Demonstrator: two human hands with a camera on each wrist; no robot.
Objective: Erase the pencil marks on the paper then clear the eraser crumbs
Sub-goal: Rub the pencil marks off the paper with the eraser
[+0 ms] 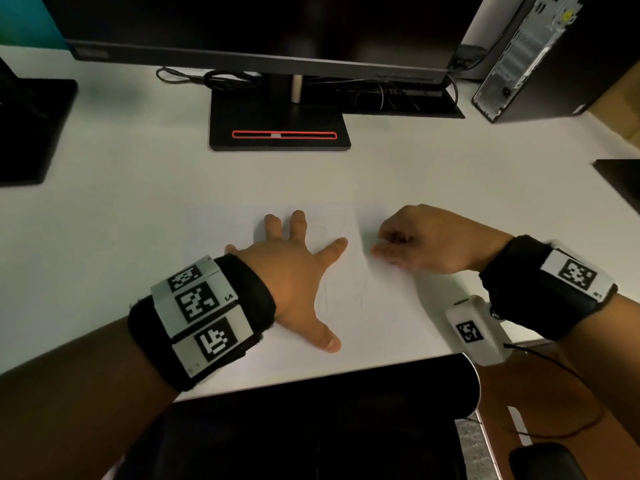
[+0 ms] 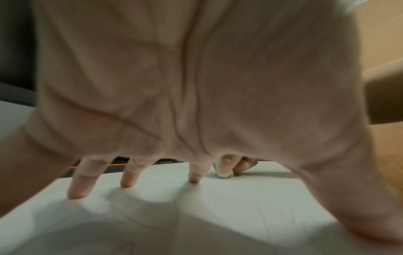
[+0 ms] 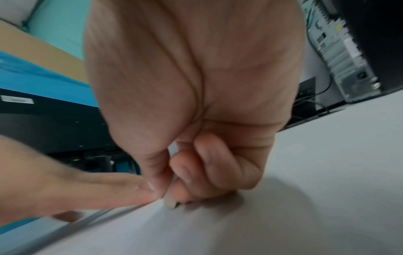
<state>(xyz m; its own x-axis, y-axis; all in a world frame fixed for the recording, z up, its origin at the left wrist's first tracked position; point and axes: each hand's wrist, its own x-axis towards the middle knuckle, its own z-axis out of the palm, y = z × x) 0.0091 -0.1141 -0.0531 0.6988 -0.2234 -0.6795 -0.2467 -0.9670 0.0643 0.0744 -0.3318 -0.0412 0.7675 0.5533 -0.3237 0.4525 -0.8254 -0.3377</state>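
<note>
You are pinning the white sheet of paper (image 1: 374,306) on the white desk (image 1: 138,188) with your left hand (image 1: 294,275), fingers splayed flat. Your right hand (image 1: 426,240) is pinching the small white eraser (image 2: 224,175) against the paper's right part. Erasing looks underway; next, rub over the faint pencil marks (image 1: 332,223).

The left wristband (image 1: 201,320) reads "L4" beside its square code markers; other labels are illegible.

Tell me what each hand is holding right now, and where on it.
The right hand pinches the white eraser by its upper part, its lower end on the paper. The left hand grips nothing; spread fingers press the paper.
</note>
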